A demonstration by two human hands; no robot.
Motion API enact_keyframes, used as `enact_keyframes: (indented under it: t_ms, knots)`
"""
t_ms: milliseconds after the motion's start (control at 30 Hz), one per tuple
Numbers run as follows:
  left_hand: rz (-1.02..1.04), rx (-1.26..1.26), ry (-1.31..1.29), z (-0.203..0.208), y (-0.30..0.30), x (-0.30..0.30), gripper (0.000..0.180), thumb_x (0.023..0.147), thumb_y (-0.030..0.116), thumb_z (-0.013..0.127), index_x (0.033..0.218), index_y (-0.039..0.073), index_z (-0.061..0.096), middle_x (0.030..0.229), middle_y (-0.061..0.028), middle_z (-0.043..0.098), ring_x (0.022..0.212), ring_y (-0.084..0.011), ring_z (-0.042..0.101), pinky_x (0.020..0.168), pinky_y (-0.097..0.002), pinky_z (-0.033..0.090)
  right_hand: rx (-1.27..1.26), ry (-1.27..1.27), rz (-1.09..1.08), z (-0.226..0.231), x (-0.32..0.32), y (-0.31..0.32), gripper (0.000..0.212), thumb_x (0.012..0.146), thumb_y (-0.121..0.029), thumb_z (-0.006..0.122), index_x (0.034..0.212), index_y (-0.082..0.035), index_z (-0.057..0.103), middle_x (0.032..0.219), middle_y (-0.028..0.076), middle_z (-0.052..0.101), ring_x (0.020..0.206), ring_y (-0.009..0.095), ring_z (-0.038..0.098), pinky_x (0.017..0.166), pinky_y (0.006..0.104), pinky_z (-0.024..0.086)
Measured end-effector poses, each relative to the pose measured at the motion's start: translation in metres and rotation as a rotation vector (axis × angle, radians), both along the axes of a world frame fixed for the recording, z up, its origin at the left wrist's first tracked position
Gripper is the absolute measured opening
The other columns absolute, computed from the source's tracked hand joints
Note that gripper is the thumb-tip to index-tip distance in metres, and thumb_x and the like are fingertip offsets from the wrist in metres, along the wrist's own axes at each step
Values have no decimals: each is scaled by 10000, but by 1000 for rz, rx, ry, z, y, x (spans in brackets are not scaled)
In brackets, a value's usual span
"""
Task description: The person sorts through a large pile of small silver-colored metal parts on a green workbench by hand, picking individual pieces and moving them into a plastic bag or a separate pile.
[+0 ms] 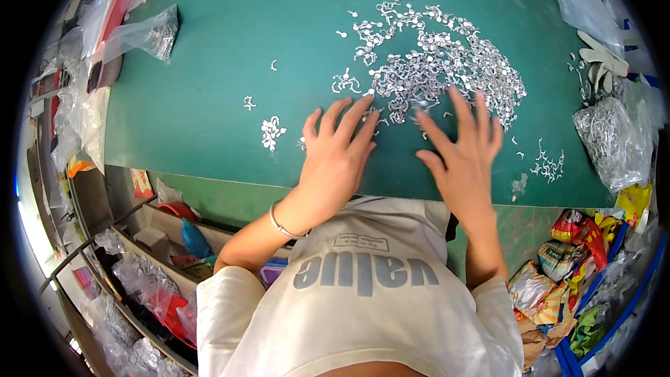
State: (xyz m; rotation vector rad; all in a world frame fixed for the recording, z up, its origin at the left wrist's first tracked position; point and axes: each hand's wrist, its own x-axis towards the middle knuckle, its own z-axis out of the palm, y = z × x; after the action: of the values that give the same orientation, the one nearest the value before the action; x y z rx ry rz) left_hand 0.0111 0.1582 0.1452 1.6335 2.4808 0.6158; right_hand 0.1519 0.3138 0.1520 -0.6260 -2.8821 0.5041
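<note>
A wide pile of small silvery metal pieces (447, 63), many with a round disc and a curved hook-like end, lies on the green tabletop (209, 98). My left hand (335, 153) rests at the pile's near left edge, fingers spread, with a few loose pieces by its fingertips. To the right, my right hand (464, 150) reaches into the near side of the pile, its fingers apart and touching pieces. Neither hand grips anything that I can see. Beside my left hand sits a small cluster of pieces (271, 132); another little group (548, 162) lies beyond my right hand.
Bags of metal parts stand at the table's left (162, 33) and right edges (614, 141). A white glove (601, 59) lies at the right. Below the table are drawers with plastic bags (150, 279) on the left and colourful packets (558, 262) on the right.
</note>
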Motion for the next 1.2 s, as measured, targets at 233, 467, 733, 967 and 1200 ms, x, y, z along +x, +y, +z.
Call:
enact_keyframes:
  t_ms: [233, 467, 733, 967, 1200]
  knots:
    - [84, 155, -85, -4, -3, -2, 347, 799, -56, 635, 1131, 43, 644, 1142, -82, 580, 999, -264, 533, 884, -402, 352, -16, 111, -94, -5, 13, 3, 416, 799, -230, 727, 1212, -224, 672, 1489, 132, 374, 1399, 414, 266, 1081, 608, 174]
    - [88, 258, -199, -11, -10, -11, 283, 751, -81, 682, 1008, 39, 677, 1041, -51, 603, 890, -225, 553, 854, -361, 355, -13, 61, -80, 0, 8, -1, 418, 788, -225, 738, 1201, -223, 675, 1497, 127, 357, 1406, 412, 243, 1079, 630, 155]
    - [132, 243, -75, -5, -4, -10, 254, 741, -23, 723, 981, 51, 685, 1012, -46, 598, 890, -217, 556, 831, -358, 353, 14, 43, -7, -1, -18, -13, 375, 802, -258, 729, 1173, -227, 685, 1503, 100, 354, 1419, 397, 223, 1061, 662, 155]
    - [121, 258, -127, -8, -12, -7, 228, 726, -14, 736, 933, 53, 666, 979, -43, 596, 887, -223, 558, 816, -357, 349, -47, -3, 26, 9, 12, -12, 398, 773, -220, 749, 1165, -236, 685, 1499, 88, 364, 1414, 401, 240, 1056, 679, 146]
    - [106, 246, -164, -6, -14, -1, 226, 730, -15, 740, 932, 58, 671, 956, -41, 587, 873, -220, 549, 810, -353, 346, -38, -3, 48, 5, 4, -18, 395, 766, -205, 749, 1156, -214, 689, 1480, 93, 393, 1412, 399, 249, 1071, 653, 137]
